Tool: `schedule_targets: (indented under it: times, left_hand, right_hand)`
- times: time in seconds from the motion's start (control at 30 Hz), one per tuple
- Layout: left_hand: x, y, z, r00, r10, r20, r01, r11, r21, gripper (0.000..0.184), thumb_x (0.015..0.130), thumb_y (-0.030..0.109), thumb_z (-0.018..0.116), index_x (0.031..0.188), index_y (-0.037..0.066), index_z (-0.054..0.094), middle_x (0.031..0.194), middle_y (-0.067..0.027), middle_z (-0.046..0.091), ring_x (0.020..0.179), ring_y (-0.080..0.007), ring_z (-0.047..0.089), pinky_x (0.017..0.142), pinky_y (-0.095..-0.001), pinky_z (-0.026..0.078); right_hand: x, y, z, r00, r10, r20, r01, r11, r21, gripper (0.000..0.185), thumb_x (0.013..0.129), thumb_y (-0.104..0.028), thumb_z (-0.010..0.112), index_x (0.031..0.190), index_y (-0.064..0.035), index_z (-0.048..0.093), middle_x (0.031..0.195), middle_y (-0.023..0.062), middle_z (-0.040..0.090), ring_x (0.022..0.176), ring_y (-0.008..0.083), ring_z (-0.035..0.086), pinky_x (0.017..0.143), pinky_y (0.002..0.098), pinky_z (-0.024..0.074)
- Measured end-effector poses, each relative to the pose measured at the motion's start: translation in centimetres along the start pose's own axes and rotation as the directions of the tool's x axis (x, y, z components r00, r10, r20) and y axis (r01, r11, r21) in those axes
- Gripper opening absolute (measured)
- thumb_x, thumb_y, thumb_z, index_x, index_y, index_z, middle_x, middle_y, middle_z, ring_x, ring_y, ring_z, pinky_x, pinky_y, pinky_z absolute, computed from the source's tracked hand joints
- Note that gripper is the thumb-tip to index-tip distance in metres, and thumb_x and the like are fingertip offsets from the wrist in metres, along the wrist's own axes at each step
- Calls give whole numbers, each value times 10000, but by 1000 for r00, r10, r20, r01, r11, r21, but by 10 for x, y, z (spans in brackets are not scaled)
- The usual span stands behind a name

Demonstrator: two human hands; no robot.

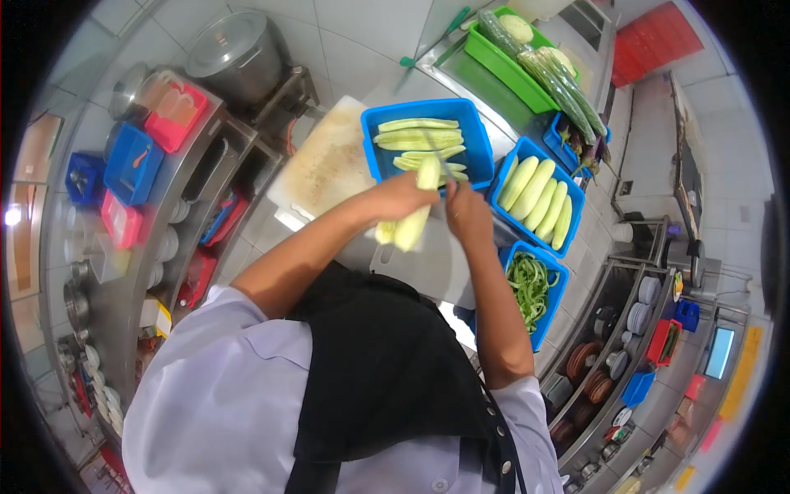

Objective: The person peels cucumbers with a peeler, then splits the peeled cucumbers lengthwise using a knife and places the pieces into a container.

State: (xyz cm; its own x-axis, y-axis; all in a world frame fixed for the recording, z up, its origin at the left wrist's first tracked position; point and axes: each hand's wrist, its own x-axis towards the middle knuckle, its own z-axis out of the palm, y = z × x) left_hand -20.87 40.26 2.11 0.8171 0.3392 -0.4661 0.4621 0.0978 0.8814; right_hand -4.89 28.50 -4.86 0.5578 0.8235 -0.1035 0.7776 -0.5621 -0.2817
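My left hand (397,198) is closed around a pale green peeled cucumber (413,226), which appears split lengthwise. My right hand (469,216) grips a knife (442,163), its thin blade pointing away from me over a blue tub (481,132). Inside that tub lie several long cucumber pieces (418,142). To its right, a second blue tub (571,186) holds several whole peeled cucumbers (533,193). Beyond my right forearm, a third blue tub (556,309) contains green peelings (528,284). The knife handle is mostly hidden by my fingers.
A stained cutting board (322,160) lies left of the first tub, and a paler board (424,267) is below my hands. A green crate (514,78) of vegetables stands at the back right. Steel shelving (185,177) runs along the left, near a large lidded pot (234,58).
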Motion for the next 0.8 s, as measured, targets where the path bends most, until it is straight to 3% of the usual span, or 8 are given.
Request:
schedule_targets:
  times: [0.13, 0.2, 0.23, 0.3, 0.4, 0.63, 0.77, 0.8]
  left_hand:
    - [12, -42, 21, 957, 129, -261, -75, 976, 206, 598, 909, 337, 717, 1296, -69, 510, 1064, -221, 687, 1036, -296, 667, 876, -391, 529]
    - [15, -51, 18, 940, 150, -305, -90, 976, 200, 641, 896, 337, 733, 1318, -68, 473, 1072, -237, 687, 1034, -330, 675, 881, -408, 532]
    - [21, -48, 15, 915, 182, -360, -119, 974, 190, 687, 883, 338, 749, 1341, -68, 437, 1080, -254, 687, 1031, -363, 682, 885, -424, 534]
    - [9, -18, 15, 903, 212, -373, -99, 949, 299, 712, 849, 342, 768, 1308, -79, 423, 1043, -287, 686, 1010, -418, 679, 864, -466, 538]
    - [3, -9, 28, 885, 281, -372, -92, 887, 453, 713, 798, 309, 796, 1254, -69, 400, 998, -321, 681, 956, -493, 670, 817, -526, 545]
    - [0, -15, 66, 938, 336, -88, -259, 845, 467, 928, 747, 273, 860, 1448, -29, 332, 1153, -314, 646, 996, -474, 671, 847, -498, 536]
    - [9, -22, 64, 999, 27, 34, -26, 999, -30, 737, 922, 309, 764, 1459, 23, 348, 1064, -135, 630, 697, -175, 685, 528, -309, 562]
    - [13, -29, 61, 997, -60, 56, 71, 969, -236, 556, 1006, 334, 645, 1409, 24, 420, 1028, -121, 614, 707, -223, 686, 581, -355, 587]
  right_hand:
    - [28, 32, -5, 1000, -14, -1, 14, 974, 225, 548, 1077, -468, 385, 965, 19, 610, 906, 331, 679, 900, 517, 656, 763, 630, 485]
    - [24, 36, 0, 994, -51, -92, 75, 959, 275, 590, 1057, -527, 429, 926, 22, 598, 824, 271, 699, 703, 428, 683, 621, 532, 509]
    - [16, 24, -9, 993, 58, 103, -106, 823, 558, 588, 1038, -549, 467, 906, 10, 588, 775, 210, 683, 593, 330, 623, 540, 451, 472]
    - [-12, -10, -41, 882, 52, 468, -464, 274, 843, 520, 977, -551, 604, 888, -40, 575, 665, 30, 565, 451, 88, 406, 416, 262, 321]
    - [-30, -22, -25, 851, 25, 524, -524, 82, 848, 411, 982, -470, 649, 982, -65, 577, 706, 1, 520, 435, 62, 356, 395, 244, 254]
    - [-85, 11, -14, 871, 166, 463, -465, -30, 885, 355, 909, -346, 761, 966, -47, 579, 648, -22, 499, 449, 74, 394, 399, 256, 283]
    - [-116, 41, -6, 841, 299, 450, -505, 136, 853, 366, 864, -330, 800, 954, -40, 596, 663, -2, 537, 467, 88, 455, 407, 270, 318]
    - [-125, 46, -1, 847, 314, 429, -503, 213, 837, 369, 853, -332, 808, 942, -39, 602, 670, 6, 551, 472, 97, 474, 409, 273, 329]
